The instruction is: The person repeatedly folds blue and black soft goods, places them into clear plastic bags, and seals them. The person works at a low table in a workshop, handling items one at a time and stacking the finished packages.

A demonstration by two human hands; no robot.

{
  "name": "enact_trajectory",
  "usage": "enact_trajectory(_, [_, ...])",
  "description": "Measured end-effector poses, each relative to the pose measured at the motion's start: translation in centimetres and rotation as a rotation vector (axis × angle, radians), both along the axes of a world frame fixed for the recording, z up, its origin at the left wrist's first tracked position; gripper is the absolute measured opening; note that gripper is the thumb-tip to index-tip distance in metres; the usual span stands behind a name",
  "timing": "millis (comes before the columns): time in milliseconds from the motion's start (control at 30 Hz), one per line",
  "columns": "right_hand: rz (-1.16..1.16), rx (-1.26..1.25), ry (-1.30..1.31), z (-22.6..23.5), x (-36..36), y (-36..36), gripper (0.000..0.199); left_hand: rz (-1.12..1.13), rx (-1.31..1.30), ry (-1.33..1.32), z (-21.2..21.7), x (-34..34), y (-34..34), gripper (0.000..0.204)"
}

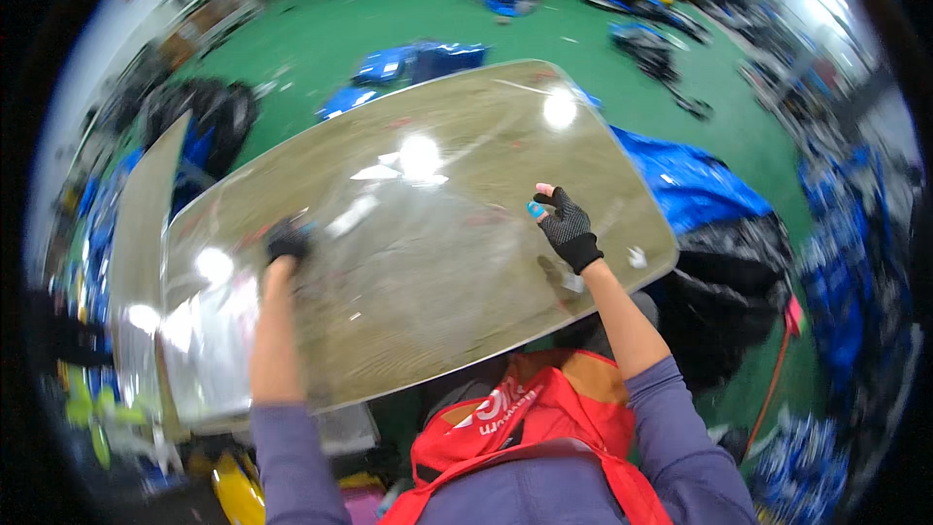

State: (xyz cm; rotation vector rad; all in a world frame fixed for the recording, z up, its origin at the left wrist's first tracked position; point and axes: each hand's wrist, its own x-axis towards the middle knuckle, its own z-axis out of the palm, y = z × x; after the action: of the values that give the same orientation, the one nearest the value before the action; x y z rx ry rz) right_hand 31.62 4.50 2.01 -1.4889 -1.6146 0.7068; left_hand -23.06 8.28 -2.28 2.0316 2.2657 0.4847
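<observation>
A wide table with a glossy, brownish top fills the middle of the head view, reflecting several bright lamps. My left hand, in a black glove, is over its left part and smeared by motion, so its fingers cannot be read. My right hand is above the right part in a black fingerless glove. A blue wrap shows on one of its digits; thumb and finger are apart with nothing seen between them. Near the left hand is a blurred white strip. Toward the table's right edge appears a small white scrap.
A second panel adjoins the table on the left. Blue sheeting and black bags crowd the right side. Beyond the table, blue bundles lie on the green floor. A red apron or bag hangs against my front.
</observation>
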Motion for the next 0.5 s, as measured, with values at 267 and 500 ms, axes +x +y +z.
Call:
enact_trajectory(267, [-0.533,0.026,-0.960,-2.2,25.4,-8.0,0.043,0.368,-0.162,0.547,4.7,-22.8,-16.8,0.059])
enact_trajectory(500, [-0.322,-0.553,-1.196,2.3,29.9,-3.4,0.029,0.563,-0.376,0.668,4.2,-19.5,-21.1,0.058])
